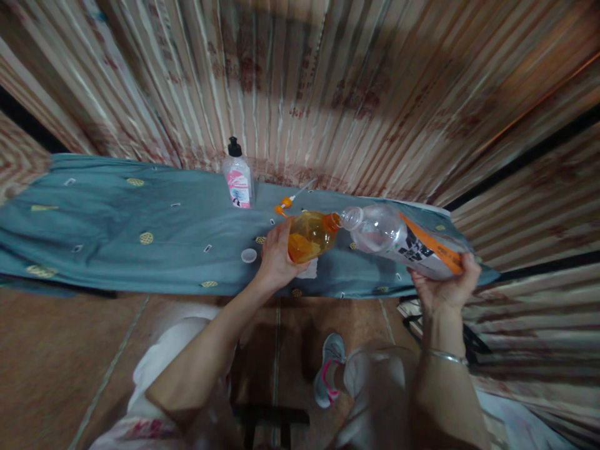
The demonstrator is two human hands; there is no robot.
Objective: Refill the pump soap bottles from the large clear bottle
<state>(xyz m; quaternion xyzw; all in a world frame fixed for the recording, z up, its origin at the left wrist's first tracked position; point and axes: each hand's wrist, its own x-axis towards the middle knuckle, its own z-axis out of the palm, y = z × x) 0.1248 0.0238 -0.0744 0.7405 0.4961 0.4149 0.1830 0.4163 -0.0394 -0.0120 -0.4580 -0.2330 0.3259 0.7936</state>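
My left hand (277, 259) grips a small bottle of orange liquid (310, 235) with an orange neck, tilted over the blue-grey cloth (117, 231). My right hand (447, 284) holds a large clear plastic bottle (398, 240) with an orange and black label, lying nearly level, its open mouth meeting the small bottle's neck. A white cap (249, 255) lies on the cloth just left of my left hand. An orange pump nozzle with a thin tube (288, 201) rests on the cloth behind the small bottle.
A clear pump bottle with a pink label and black top (238, 178) stands at the cloth's far edge against striped curtains (328, 81). Below are a brown floor (56, 362), my knees and a grey and pink shoe (328, 369).
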